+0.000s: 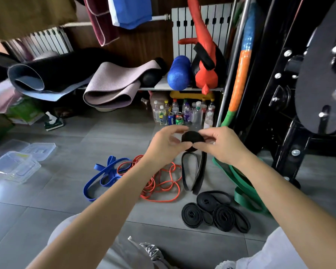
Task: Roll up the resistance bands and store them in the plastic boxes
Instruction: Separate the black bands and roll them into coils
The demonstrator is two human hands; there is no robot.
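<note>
The word PEPSI runs vertically in white letters down a blue can (171, 119) standing on the floor (105, 133) among bottles (197, 113) under the far shelf (161, 86). The green can (179, 120) just to its right and the bottle labels carry print too small to read.

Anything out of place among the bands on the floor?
Nothing damaged. The orange band lies tangled, crossing the blue band, and the rolled black bands beside the green band look loose, ends sticking out.
</note>
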